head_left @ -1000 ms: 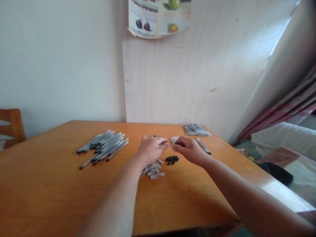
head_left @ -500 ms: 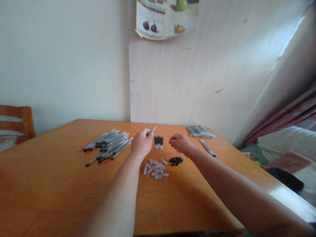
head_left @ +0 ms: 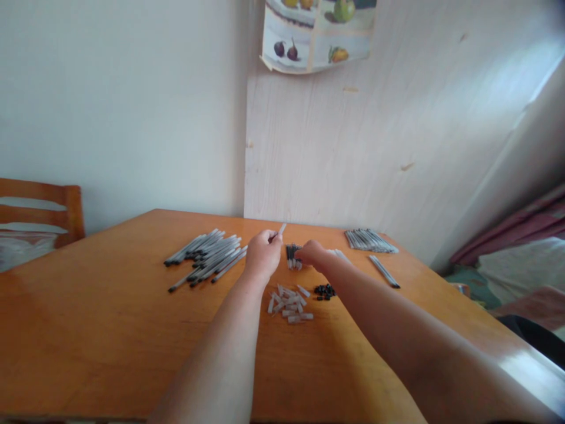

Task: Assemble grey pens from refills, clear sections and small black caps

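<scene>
My left hand (head_left: 263, 254) is closed, pinching a translucent whitish piece (head_left: 282, 228) that looks like a pen cap and points up and away. Just to its right, a row of short dark sticks with pale near ends (head_left: 292, 257) lies on the table. My right hand (head_left: 314, 254) reaches over the row's right end with its fingers bent together. Whatever its fingertips hold is too small and covered to make out. Nearer me lie a loose heap of translucent white caps (head_left: 289, 302) and a small pile of black plugs (head_left: 324, 291), partly behind my right forearm.
Grey pen barrels with black ends (head_left: 212, 254) are heaped at the left on the wooden table (head_left: 132, 330). A neat stack of pens (head_left: 369, 240) lies at the back right, with a few separate pens (head_left: 384, 271) nearer. A wooden chair (head_left: 73, 215) stands at the left.
My right hand has moved left and over the row of dark sticks. The left hand still grips its whitish piece. The whole view has shifted, so things appear farther right.
</scene>
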The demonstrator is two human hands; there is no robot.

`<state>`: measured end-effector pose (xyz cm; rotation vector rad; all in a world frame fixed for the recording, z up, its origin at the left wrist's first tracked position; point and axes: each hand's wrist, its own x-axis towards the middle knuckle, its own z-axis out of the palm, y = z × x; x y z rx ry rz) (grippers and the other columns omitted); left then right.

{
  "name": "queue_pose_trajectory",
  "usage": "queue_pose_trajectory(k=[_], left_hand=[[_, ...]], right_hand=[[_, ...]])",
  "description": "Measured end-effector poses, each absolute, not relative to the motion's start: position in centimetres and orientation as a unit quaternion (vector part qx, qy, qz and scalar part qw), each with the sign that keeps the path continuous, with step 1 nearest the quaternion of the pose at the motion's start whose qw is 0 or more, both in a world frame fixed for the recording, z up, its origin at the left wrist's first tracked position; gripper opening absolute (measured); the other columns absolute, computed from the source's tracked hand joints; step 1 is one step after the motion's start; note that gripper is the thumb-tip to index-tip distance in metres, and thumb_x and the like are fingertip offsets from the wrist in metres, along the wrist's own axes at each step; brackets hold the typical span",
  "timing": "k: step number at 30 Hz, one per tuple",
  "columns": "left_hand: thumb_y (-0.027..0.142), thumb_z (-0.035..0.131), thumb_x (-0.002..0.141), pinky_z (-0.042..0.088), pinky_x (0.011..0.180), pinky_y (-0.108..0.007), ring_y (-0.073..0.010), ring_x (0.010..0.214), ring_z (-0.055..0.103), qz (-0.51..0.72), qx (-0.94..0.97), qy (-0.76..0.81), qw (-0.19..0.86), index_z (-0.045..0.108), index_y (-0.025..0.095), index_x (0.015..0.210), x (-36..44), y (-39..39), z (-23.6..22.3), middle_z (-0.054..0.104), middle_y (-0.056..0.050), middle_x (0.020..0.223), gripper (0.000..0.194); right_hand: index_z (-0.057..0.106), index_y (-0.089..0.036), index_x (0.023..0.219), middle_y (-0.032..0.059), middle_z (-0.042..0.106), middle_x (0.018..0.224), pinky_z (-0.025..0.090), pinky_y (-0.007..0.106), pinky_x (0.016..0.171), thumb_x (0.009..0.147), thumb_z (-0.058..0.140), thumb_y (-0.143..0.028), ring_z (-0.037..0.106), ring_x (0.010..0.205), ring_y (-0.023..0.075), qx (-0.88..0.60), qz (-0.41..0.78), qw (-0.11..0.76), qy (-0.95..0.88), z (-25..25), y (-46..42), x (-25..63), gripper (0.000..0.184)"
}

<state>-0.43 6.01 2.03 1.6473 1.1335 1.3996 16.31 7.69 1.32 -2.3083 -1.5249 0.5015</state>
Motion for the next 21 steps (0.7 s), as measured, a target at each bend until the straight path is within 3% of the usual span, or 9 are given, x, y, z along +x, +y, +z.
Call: queue_pose_trajectory(k=[11,21], left_hand=[[0.033,0.057,0.082,0.044,0.072,-0.029,-0.0194,0.080,0.064,0.542,0.640,0.440,0.322,0.068,0.019,0.080,-0.2,5.9,2.2,0.072,-0.008,0.084,0.019],[0.033,0.057,0.082,0.044,0.071,-0.029,-0.0192,0.079,0.063,0.545,0.640,0.442,0.312,0.068,0.019,0.078,-0.2,6.2,2.0,0.071,-0.007,0.081,0.019]], right_hand=[[0.068,-0.008,0.088,0.0141,0.067,0.075,0.046,0.025,0.054,0.072,0.070,-0.030,0.067,0.071,0.0235,-0.828,0.140,0.134,-0.527,0.8,8.8,15.8,0.027],[0.069,-0.009,0.088,0.0135,0.068,0.074,0.047,0.026,0.054,0.073,0.070,-0.030,0.067,0.068,0.0219,-0.828,0.139,0.127,-0.528,0.3,9.5,15.7,0.026]])
